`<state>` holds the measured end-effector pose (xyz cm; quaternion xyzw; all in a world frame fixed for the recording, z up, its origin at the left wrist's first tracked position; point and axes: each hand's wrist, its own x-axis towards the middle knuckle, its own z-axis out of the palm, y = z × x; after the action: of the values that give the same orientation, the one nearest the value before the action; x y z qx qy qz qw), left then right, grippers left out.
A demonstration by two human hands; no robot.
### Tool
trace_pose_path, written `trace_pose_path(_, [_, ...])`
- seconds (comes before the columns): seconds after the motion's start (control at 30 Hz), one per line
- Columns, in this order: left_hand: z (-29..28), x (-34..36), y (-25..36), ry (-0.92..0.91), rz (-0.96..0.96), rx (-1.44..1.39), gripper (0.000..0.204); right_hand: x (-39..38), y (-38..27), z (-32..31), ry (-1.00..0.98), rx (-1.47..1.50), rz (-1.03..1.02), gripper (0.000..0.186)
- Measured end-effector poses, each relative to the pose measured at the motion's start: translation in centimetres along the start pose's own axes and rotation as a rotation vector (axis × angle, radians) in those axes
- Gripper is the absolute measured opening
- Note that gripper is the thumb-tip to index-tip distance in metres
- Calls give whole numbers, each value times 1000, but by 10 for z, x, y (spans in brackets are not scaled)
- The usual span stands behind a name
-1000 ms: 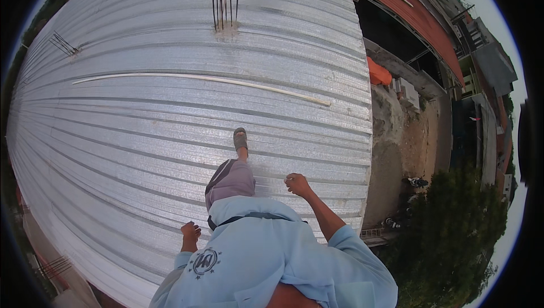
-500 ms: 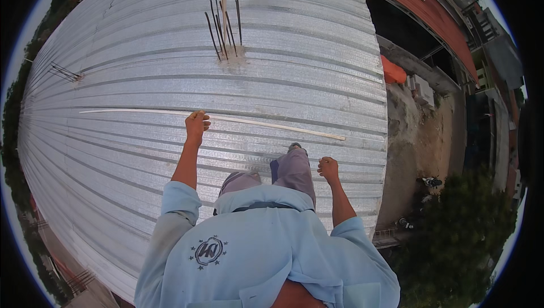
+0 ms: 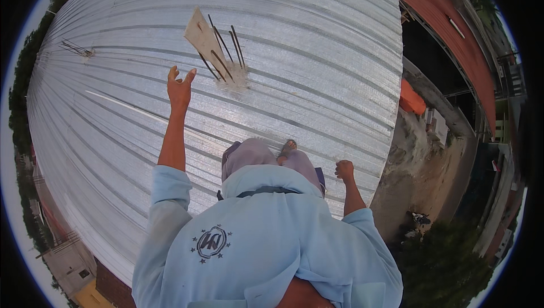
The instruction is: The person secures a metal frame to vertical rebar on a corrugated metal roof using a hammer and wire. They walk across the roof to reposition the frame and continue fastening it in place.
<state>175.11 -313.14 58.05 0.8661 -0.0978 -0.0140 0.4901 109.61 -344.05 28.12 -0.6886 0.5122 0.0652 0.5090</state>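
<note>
My left hand (image 3: 180, 86) is raised over the corrugated metal roof (image 3: 317, 53), with its thumb and fingers apart and nothing between them. It is nearest to a flat pale board (image 3: 201, 35) that stands tilted against several dark steel bars (image 3: 236, 46) rising through the roof. Off to the right, my right hand (image 3: 344, 170) is held up with its fingers curled in. Whether it has anything inside, I cannot make out. A long thin pale strip (image 3: 127, 105) lies on the roof beyond my left forearm, which partly covers it.
A second cluster of bars (image 3: 75, 49) sticks up at the far left. The roof's edge runs down the right side, with a drop to dirt ground (image 3: 411, 161). Beyond it are a red roof (image 3: 439, 30), an orange cover (image 3: 412, 98) and a tree (image 3: 447, 262).
My left hand has moved off the pale strip, upward and open. My view has turned, so the bars and strip appear shifted. The board now shows its broad face. My right hand stays curled.
</note>
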Motion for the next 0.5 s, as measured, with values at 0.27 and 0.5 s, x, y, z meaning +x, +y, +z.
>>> trace_pose_path(0.27, [95, 162, 70, 296, 240, 252, 37, 225, -340, -217, 326, 389, -175, 40])
trace_pose_path(0.5, [29, 341, 251, 1069, 567, -284, 30, 360, -329, -226, 206, -94, -139, 40])
